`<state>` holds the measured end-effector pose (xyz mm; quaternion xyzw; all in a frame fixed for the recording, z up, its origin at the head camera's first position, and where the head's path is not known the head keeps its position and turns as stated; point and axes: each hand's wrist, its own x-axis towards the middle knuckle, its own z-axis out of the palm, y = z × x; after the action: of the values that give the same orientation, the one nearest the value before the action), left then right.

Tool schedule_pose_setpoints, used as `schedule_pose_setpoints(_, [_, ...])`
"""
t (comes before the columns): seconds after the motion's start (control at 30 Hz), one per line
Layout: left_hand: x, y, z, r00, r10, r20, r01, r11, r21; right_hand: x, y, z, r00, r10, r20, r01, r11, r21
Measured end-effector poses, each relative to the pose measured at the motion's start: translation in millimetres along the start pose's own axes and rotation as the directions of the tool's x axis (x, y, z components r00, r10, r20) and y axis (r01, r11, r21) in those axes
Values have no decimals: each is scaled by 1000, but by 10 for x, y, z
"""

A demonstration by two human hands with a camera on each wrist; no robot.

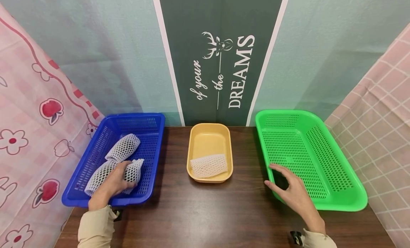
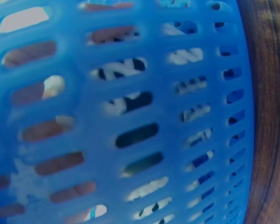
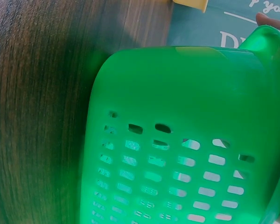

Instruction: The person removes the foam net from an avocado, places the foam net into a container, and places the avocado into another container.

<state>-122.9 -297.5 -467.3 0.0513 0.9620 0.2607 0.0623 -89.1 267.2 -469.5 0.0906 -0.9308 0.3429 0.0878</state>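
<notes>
In the head view my left hand (image 1: 112, 182) reaches into the blue basket (image 1: 153, 162) and grips a white foam fruit net (image 1: 133, 170), thumb on its near side. A second foam net (image 1: 124, 147) lies behind it, and a third foam net (image 1: 100, 175) sits left of the hand. Through the blue basket's slots the left wrist view shows parts of fingers and white netting. My right hand (image 1: 294, 193) hovers at the left rim of the green basket (image 1: 346, 169), thumb and fingers spread apart with nothing between them.
Between the baskets stands a small yellow tray (image 1: 209, 143) holding a flattened foam net (image 1: 209, 166). All three containers rest on a dark wooden table (image 1: 205, 209). A printed green cloth (image 1: 221, 13) hangs behind, with patterned pink cloths at both sides.
</notes>
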Motion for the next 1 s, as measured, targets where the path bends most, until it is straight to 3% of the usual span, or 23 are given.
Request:
schedule_pose_setpoints(0.27, [-12,2,-20,999,-32,7,32,999,14,1,0,3,1000,-4,-5,4,1000,-4])
schedule_pose_setpoints(0.7, [8,19,-21,998,19,-55,-20,1000,-14,1,-3,4,1000,-6,-1,6,1000,-1])
schedule_pose_setpoints(1.0, [-4,67,-19,997,-12,-81,8,999,-48,7,-4,0,1000,-10,-6,10,1000,1])
